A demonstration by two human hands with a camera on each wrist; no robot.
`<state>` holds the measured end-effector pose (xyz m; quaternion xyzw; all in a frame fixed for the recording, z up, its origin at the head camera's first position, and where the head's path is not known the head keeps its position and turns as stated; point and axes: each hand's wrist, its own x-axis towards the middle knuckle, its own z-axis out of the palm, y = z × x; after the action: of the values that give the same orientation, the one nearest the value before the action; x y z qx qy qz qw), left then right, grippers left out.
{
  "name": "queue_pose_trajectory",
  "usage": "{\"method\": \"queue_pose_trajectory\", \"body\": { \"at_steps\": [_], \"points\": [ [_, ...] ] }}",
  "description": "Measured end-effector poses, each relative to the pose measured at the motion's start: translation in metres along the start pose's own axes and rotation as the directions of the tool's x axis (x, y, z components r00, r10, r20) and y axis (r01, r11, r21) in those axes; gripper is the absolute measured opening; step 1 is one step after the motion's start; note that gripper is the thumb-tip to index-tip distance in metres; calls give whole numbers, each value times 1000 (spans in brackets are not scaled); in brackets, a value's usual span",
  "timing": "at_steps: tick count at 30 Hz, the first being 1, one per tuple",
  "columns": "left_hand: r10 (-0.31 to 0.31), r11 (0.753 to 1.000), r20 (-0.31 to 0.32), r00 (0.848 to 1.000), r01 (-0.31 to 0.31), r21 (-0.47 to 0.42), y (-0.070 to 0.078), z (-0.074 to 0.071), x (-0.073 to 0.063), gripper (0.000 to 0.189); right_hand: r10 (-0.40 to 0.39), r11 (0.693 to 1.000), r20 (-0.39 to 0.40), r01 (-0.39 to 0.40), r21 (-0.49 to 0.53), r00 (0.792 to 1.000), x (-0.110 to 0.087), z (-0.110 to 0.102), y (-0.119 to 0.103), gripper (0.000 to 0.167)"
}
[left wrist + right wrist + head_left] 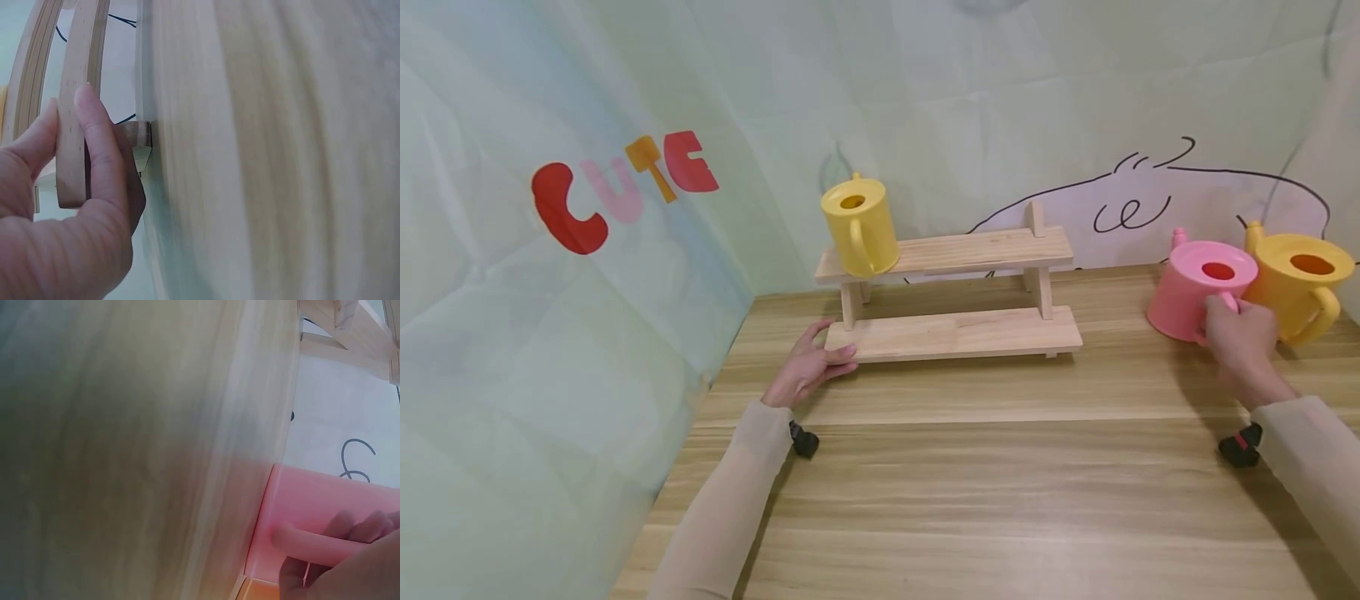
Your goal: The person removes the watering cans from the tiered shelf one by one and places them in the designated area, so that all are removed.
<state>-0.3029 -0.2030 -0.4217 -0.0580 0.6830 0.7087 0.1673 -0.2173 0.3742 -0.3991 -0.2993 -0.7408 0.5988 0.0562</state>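
My left hand [808,367] grips the left end of the lower board of a two-tier wooden shelf [955,333]. In the left wrist view, the thumb lies on one face of the board [72,144] and the fingers on the other. At the right, my right hand [1243,337] holds the handle of a pink watering can [1180,292], which stands on the table. The right wrist view shows fingers curled round that pink handle [319,547]. Close beside it stands a yellow watering can [1288,292], partly hidden by the pink one and the hand.
Another yellow watering can [872,233] stands on the left end of the shelf's upper board [977,250]. Behind the wooden table [970,492] hangs a pale cloth backdrop [910,100] with coloured letters and a line drawing.
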Motion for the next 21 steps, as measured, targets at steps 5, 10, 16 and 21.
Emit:
{"method": "queue_pose_trajectory", "body": {
  "at_steps": [5, 10, 16, 21],
  "points": [
    [-1, 1000, 1, 1000, 1, -1, 0, 1, 0, 89, -20, 991, -3, 19, -129, 1000, -4, -2, 2, 27],
    [-1, 1000, 2, 1000, 1, -5, 0, 1, 0, 89, -91, 963, -14, 85, -255, 996, -14, -1, 2, 52],
    [1, 1000, -5, 1000, -1, 6, 0, 1, 0, 89, -129, 964, -105, 99, -248, 986, -26, 4, -5, 38],
    [0, 1000, -7, 1000, 0, 6, 1, 1, -1, 89, -141, 963, -202, 87, -254, 969, -37, 13, -17, 63]
  ]
}}
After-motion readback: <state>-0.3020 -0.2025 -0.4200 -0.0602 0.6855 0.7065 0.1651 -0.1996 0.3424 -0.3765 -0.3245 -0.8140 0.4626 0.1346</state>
